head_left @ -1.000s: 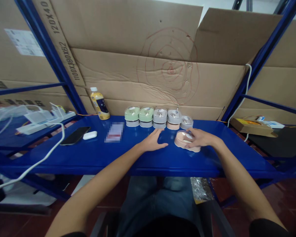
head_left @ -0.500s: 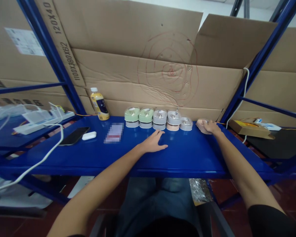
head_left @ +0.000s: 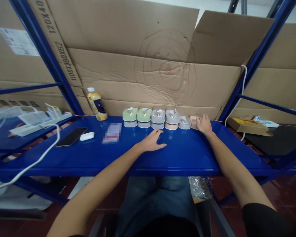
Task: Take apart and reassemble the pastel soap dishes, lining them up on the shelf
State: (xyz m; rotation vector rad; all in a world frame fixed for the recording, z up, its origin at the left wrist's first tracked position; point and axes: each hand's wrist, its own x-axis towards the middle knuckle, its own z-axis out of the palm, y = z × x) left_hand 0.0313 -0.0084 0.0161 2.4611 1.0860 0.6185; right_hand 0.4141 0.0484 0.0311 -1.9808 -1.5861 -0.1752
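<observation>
A row of small plastic containers with clear domed lids stands along the back of the blue table. Green containers point(head_left: 130, 115) sit on grey ones at the left end, and further right a grey container point(head_left: 172, 116) sits on a pink one. A single grey container point(head_left: 184, 122) follows. Beside it, at the right end of the row, is a pink container point(head_left: 193, 122); my right hand point(head_left: 205, 125) has its fingers around its right side, partly hiding it. In front of the stacks my left hand point(head_left: 153, 141) rests near the tabletop, holding nothing, thumb and fingers apart.
A yellow drink bottle point(head_left: 97, 104) stands at the back left. Nearer lie a black phone point(head_left: 71, 137), a white earbud case point(head_left: 87, 136) and a blurred card point(head_left: 112, 133). A white cable point(head_left: 48, 152) hangs across the table's left side. Cardboard point(head_left: 143, 79) backs the table.
My right hand has moved left with the pink container, which now stands up against the single grey one. The left hand has stayed nearly still. The view has shifted slightly.
</observation>
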